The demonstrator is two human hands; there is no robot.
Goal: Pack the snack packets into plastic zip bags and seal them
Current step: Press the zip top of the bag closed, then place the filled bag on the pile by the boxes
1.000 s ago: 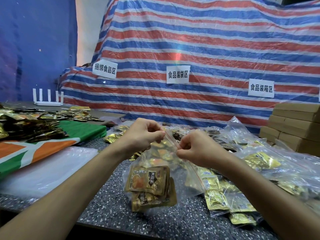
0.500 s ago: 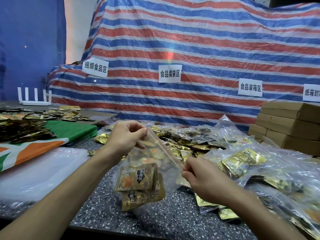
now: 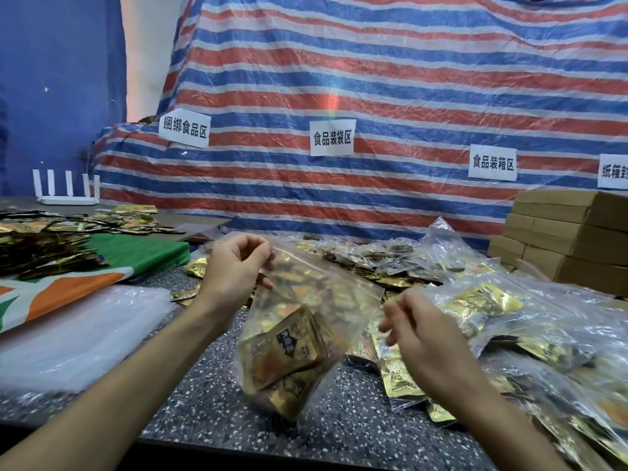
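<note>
Your left hand (image 3: pixel 234 270) pinches the top left corner of the clear plastic zip bag (image 3: pixel 326 300), which hangs tilted over the speckled grey bench (image 3: pixel 217 402). Gold foil snack packets (image 3: pixel 285 355) sit in the bag's bottom. Your right hand (image 3: pixel 418 338) is just beside the bag's right edge, apart from the left, with its fingers loosely curled and holding nothing. Filled clear bags (image 3: pixel 492 300) are heaped to the right.

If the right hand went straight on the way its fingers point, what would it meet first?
Probably the zip bag, near its upper right corner; the right hand points left toward it, while the left hand pinches the other corner. Depth is unclear.
</note>
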